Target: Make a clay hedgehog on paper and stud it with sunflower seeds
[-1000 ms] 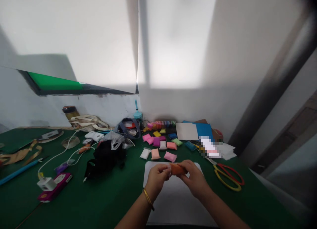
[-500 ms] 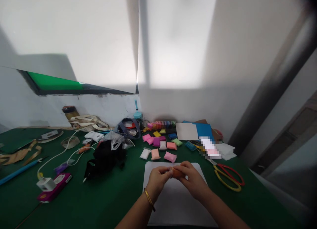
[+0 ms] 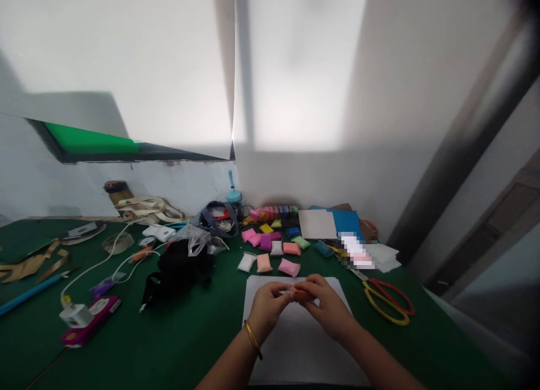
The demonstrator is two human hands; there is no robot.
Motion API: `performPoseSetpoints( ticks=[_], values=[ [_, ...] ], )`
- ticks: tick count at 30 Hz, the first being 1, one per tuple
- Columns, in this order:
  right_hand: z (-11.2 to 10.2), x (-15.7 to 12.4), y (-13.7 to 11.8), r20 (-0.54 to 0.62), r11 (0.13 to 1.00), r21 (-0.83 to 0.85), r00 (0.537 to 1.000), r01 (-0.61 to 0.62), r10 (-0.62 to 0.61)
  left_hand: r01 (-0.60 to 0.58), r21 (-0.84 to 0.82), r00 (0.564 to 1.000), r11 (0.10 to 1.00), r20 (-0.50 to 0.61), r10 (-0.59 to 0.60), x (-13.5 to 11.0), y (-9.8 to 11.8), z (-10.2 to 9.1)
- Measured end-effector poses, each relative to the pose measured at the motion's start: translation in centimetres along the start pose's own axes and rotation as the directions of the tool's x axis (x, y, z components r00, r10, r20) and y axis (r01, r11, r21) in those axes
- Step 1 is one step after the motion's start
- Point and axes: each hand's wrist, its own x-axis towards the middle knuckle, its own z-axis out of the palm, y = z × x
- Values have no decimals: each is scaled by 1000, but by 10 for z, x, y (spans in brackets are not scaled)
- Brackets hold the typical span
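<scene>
Both of my hands meet over a stack of white paper (image 3: 304, 350) and grip an orange clay packet (image 3: 300, 295). Its clear wrapper end is pinched by my left hand (image 3: 266, 306), which has a gold bangle at the wrist. My right hand (image 3: 328, 306) closes its fingers around the orange part, hiding much of it. Just beyond the paper lie small packets in several colours, among them a white packet (image 3: 247, 261), a peach packet (image 3: 264, 263) and a pink packet (image 3: 289, 267).
Scissors (image 3: 386, 305) with red and yellow handles lie to the right. Left of the paper are a black cloth bag (image 3: 181, 269), a magenta power strip (image 3: 90, 325) with a white plug, and cables. Pale square boards (image 3: 317, 224) rest by the wall.
My hands stay in nearly the same place. The orange packet is slightly more covered by my fingers, and the view has shifted very slightly.
</scene>
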Motion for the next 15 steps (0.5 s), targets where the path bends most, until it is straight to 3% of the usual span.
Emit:
performPoseSetpoints(
  ticks=[6,15],
  values=[
    [-2,-2,9,25,1000,5,999,-31,31,-35,46,999,998,-25,36,1,-5,-3],
    [-5,1,-6,-34,999,-2,998,46,-46,-33,131,996,991,-77,43,-1,-4,1]
  ],
)
